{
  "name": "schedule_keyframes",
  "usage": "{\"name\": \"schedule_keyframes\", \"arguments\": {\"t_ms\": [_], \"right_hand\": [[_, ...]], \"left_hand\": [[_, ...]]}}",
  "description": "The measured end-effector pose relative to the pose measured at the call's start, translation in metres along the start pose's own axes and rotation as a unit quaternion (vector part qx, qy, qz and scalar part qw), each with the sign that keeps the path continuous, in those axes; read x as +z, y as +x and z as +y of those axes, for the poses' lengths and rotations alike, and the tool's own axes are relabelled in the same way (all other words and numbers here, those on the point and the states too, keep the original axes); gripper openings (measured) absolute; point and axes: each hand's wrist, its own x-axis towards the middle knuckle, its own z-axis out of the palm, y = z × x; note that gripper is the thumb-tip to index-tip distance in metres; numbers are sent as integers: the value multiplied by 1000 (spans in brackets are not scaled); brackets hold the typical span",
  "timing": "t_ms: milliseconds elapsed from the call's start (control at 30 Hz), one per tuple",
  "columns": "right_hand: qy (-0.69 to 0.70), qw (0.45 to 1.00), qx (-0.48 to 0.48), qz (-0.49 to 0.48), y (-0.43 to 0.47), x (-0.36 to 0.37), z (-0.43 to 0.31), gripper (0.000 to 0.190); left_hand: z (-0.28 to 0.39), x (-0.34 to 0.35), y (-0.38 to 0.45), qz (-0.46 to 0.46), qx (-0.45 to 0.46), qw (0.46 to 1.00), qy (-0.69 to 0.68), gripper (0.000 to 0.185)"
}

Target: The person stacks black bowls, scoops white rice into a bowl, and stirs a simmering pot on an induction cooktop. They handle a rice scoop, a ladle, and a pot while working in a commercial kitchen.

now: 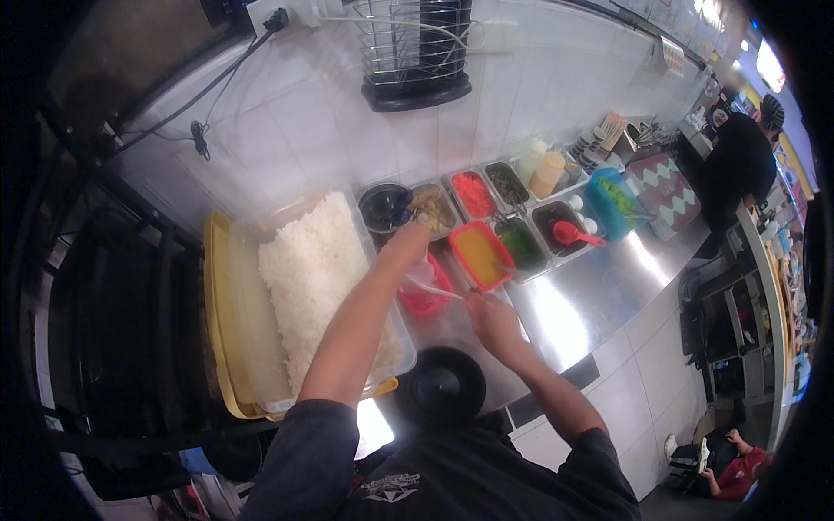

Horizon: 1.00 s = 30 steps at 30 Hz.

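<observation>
My right hand [492, 320] is closed around the end of a pale spoon-like utensil [433, 286]. Its other end reaches over a red plastic container [427, 306] on the steel counter. My left hand [409, 242] is just above that container, by a pinkish translucent item [423, 268]; its fingers are too blurred to show a grip. Past those fingers are a round dark bowl [383, 203] with a dark blue object in it and a pan of pale brown food [431, 211]. White cooked rice [319, 280] fills a clear tub left of my arm.
A black bowl [442, 385] sits near the counter's front edge. To the right are a red-rimmed tub of yellow liquid [481, 254], chopped greens [520, 242], a red ladle [576, 233], squeeze bottles [547, 174] and eggs [589, 225]. Two people are at the far right.
</observation>
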Motion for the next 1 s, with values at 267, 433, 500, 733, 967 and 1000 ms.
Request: {"name": "schedule_keyframes", "arguments": {"t_ms": [267,433,500,733,967,1000], "right_hand": [[-102,962,-221,123,22,-13,-15,23],[-112,988,-105,0,19,-9,-4,20],[-92,994,-43,-25,11,-9,-14,22],[78,993,-68,48,15,9,8,38],[-60,974,-197,93,36,5,8,34],[-104,965,-214,109,37,2,17,33]], "left_hand": [[-1,6,1,-7,5,1000,-9,27],[1,5,0,-16,6,1000,1,22],[-1,9,1,-22,17,1000,-7,19],[-9,29,6,34,-34,996,-75,17],[-12,20,8,-20,-18,1000,16,21],[0,13,5,-12,-7,1000,-9,21]]}}
